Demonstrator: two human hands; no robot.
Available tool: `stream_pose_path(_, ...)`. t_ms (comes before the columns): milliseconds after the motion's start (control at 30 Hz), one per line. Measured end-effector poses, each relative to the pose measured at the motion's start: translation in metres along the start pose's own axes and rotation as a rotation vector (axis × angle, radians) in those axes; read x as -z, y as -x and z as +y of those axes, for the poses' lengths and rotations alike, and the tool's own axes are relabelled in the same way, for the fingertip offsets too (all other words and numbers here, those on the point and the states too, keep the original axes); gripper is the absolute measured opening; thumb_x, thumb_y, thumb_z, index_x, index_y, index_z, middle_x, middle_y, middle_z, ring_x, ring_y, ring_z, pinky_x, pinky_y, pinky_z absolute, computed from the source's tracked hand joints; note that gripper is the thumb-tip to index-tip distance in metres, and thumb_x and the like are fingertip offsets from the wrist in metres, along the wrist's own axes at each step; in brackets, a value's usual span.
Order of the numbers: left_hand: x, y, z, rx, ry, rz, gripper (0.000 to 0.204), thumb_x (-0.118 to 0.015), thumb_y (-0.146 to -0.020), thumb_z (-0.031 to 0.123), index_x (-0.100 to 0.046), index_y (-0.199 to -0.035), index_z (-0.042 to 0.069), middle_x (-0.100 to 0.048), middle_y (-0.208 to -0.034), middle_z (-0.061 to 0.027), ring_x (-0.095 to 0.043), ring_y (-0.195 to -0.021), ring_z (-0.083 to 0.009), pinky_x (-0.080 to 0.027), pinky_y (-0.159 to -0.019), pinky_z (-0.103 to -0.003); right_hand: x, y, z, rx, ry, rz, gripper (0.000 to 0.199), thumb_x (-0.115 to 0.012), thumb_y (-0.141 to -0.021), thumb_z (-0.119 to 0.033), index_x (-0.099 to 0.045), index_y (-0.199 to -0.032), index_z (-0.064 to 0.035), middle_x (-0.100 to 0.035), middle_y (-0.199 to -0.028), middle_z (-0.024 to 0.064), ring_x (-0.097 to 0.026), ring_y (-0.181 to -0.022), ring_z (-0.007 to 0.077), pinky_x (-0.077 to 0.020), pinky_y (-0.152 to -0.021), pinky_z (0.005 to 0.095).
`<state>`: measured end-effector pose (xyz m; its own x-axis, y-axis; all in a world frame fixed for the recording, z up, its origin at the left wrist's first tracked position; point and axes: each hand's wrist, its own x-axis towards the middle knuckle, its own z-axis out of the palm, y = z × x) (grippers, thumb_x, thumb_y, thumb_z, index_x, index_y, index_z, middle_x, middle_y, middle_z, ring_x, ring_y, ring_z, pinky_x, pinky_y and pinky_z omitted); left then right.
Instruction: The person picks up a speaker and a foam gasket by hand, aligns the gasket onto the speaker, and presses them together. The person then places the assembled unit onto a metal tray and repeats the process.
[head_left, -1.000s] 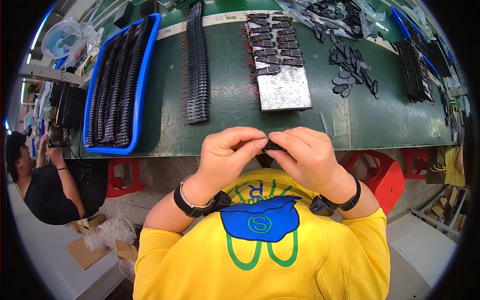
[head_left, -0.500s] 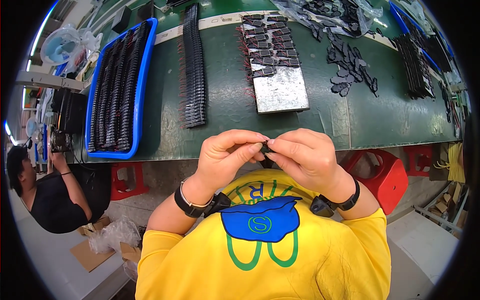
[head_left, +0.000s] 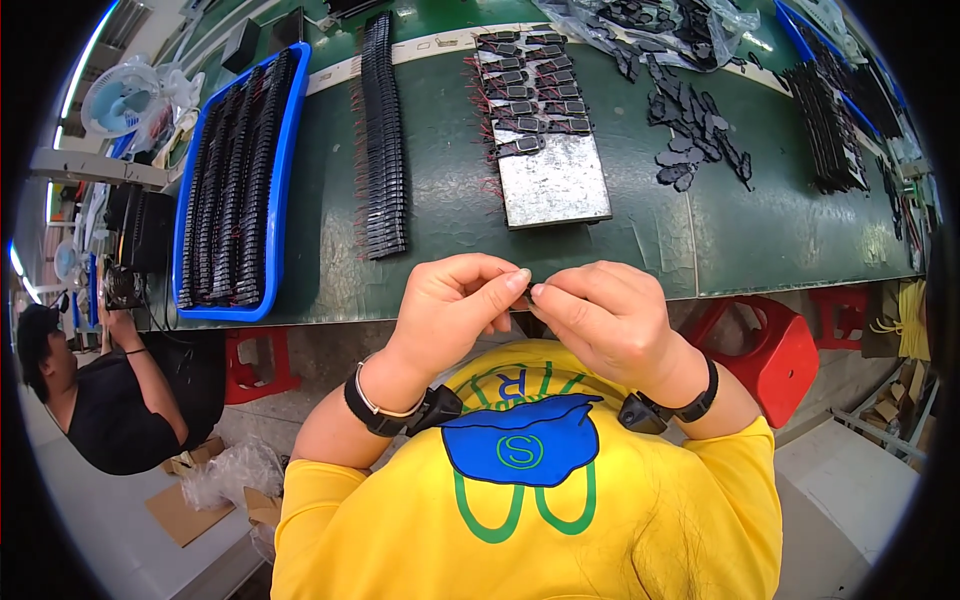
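Note:
My left hand [head_left: 452, 302] and my right hand [head_left: 612, 318] meet just in front of the table edge, fingertips pinched. Between them shows a bit of a small dark part [head_left: 530, 290]; the fingers cover most of it, so its kind is unclear. Beyond the hands lies a silvery metal plate [head_left: 553, 187]. Two columns of small black modules [head_left: 521, 146] with grey rectangular faces and red wires rest on its far portion. Left of the plate, a long row of similar black pieces [head_left: 384, 150] with red wires stands packed together.
A blue tray [head_left: 273, 250] holding several black rows stands at left. Loose flat black pieces [head_left: 690, 135] lie right of the plate, near a clear plastic bag [head_left: 735, 25]. Red stools [head_left: 765, 350] sit below the green table [head_left: 640, 230]. A person in black [head_left: 120, 410] works at far left.
The fingers have shifted slightly around the small part, and the right fingertips have closed in more. The table things appear moved slightly left in the picture.

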<state>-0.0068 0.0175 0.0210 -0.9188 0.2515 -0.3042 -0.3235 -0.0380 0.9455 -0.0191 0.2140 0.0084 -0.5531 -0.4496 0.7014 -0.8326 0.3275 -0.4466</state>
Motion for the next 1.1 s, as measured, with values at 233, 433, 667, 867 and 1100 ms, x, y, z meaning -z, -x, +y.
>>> stream_pose_path(233,0.008,-0.001,-0.003,0.028,0.094,-0.079,0.016,-0.062,-0.091,0.014,-0.067,-0.098,0.000,-0.068,-0.079,-0.0055,-0.058,-0.061,-0.0061,-0.047,-0.055,-0.019,0.001,0.002,0.001,0.009,-0.015,0.010,0.026,-0.075,-0.066,0.000,-0.066,-0.091,-0.0010,-0.064,-0.080,0.0092,-0.061,-0.059,0.0226,-0.0467,-0.050,0.0297)
stream_pose_path(433,0.015,-0.007,0.001,0.100,0.146,-0.169,0.014,-0.059,-0.090,0.008,-0.065,-0.092,-0.004,-0.068,-0.076,-0.0114,-0.060,-0.058,-0.0106,-0.048,-0.053,-0.021,0.005,0.003,0.002,-0.060,-0.116,-0.008,0.026,-0.076,-0.067,-0.002,-0.066,-0.091,-0.0018,-0.065,-0.082,0.0099,-0.063,-0.064,0.0244,-0.0496,-0.054,0.0311)
stream_pose_path(667,0.028,0.000,-0.010,0.078,0.121,-0.195,0.012,-0.062,-0.089,0.009,-0.066,-0.093,-0.002,-0.068,-0.076,-0.0090,-0.060,-0.060,-0.0085,-0.049,-0.056,-0.021,0.058,0.005,0.033,-0.234,-0.058,-0.005,0.023,-0.074,-0.072,-0.003,-0.066,-0.093,-0.0011,-0.065,-0.090,0.0127,-0.064,-0.074,0.0252,-0.0514,-0.064,0.0317)
stream_pose_path(867,0.028,0.000,-0.019,-0.015,0.212,-0.210,0.011,-0.062,-0.089,0.007,-0.066,-0.093,-0.003,-0.068,-0.078,-0.0108,-0.062,-0.062,-0.0101,-0.052,-0.058,-0.022,0.108,0.011,0.104,-0.554,0.296,-0.053,0.017,-0.068,-0.080,-0.008,-0.065,-0.097,-0.0026,-0.062,-0.089,0.0099,-0.059,-0.069,0.0230,-0.0495,-0.065,0.0308)
stream_pose_path(1100,0.030,0.000,-0.021,-0.036,0.229,-0.221,0.011,-0.062,-0.090,0.006,-0.065,-0.094,-0.004,-0.068,-0.080,-0.0115,-0.063,-0.064,-0.0110,-0.053,-0.059,-0.023,0.090,-0.001,0.099,-0.570,0.544,-0.234,0.017,-0.066,-0.081,-0.008,-0.065,-0.098,-0.0040,-0.059,-0.094,0.0101,-0.059,-0.078,0.0261,-0.0496,-0.070,0.0343)
